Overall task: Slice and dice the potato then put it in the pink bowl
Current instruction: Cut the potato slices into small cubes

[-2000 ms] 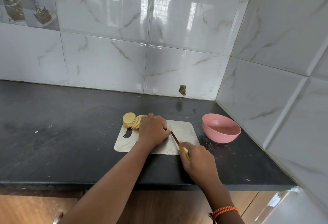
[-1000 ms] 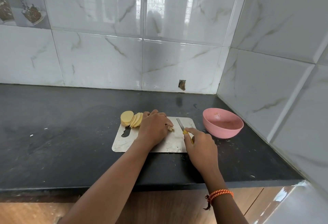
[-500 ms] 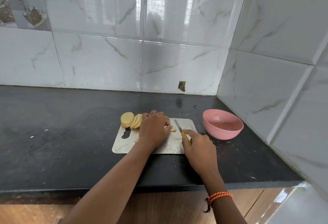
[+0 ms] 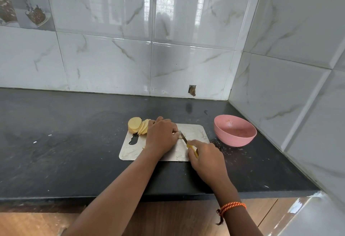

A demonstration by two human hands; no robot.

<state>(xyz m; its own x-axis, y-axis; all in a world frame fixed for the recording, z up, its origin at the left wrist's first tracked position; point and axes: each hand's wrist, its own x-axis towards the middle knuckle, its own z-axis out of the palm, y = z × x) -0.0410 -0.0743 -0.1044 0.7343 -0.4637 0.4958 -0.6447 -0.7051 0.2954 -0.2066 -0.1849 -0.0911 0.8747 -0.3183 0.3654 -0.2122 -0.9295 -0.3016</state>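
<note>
A fanned stack of round yellow potato slices (image 4: 137, 125) leans at the far left corner of the steel cutting board (image 4: 194, 131). My left hand (image 4: 161, 135) presses down on potato pieces mostly hidden beneath it; a small bit shows at its fingertips (image 4: 180, 137). My right hand (image 4: 206, 158) grips a yellow-handled knife (image 4: 184, 139), forefinger along the handle, blade tip touching the piece beside my left fingers. The pink bowl (image 4: 234, 132) stands right of the board, holding no potato.
The black counter (image 4: 65, 142) has its front edge close to me, with crumbs and white specks scattered on it. Tiled walls close the back and right side; the bowl sits near the right wall corner.
My right hand first drew the knife back, then brought the blade in against the piece at my left fingertips. My left hand stayed pressed on the board. The slice stack has not moved.
</note>
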